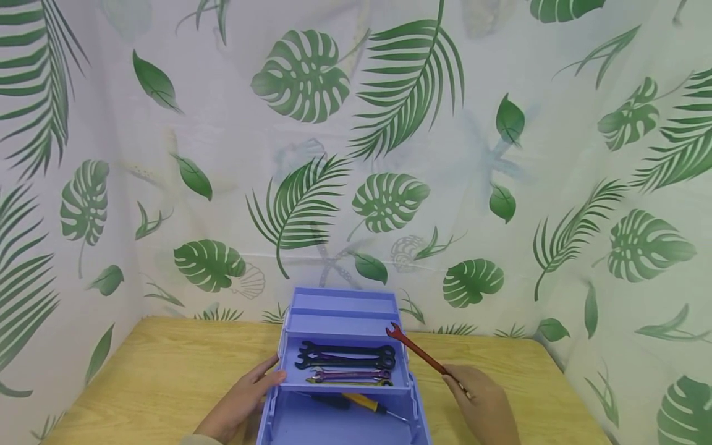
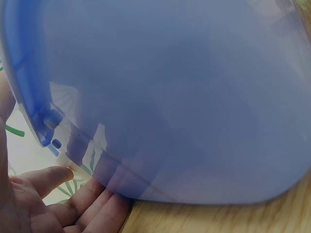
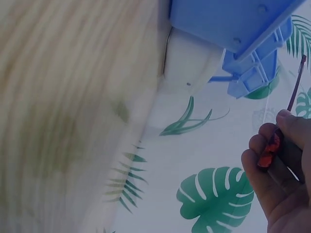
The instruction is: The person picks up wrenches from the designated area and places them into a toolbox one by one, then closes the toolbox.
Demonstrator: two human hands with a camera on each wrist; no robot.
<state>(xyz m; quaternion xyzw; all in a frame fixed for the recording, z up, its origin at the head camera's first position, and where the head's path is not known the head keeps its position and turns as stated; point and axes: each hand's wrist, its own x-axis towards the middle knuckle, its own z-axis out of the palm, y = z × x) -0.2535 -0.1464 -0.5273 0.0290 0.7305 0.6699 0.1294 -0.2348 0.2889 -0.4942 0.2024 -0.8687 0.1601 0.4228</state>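
Note:
A red combination wrench is held in my right hand, to the right of the blue toolbox. Its open-end jaw points up and left, overlapping the tray's right edge in the head view; the right wrist view shows fingers curled around the wrench's lower end. My left hand holds the left side of the toolbox, thumb over the rim of its upper tray and fingers along the outside. Several wrenches lie across that tray: black wrenches, a purple wrench and a yellowish wrench.
In the toolbox's lower compartment lies a screwdriver with a yellow and black handle, beside a dark-handled tool. The toolbox stands on a wooden table. Behind the table hangs a white leaf-print curtain.

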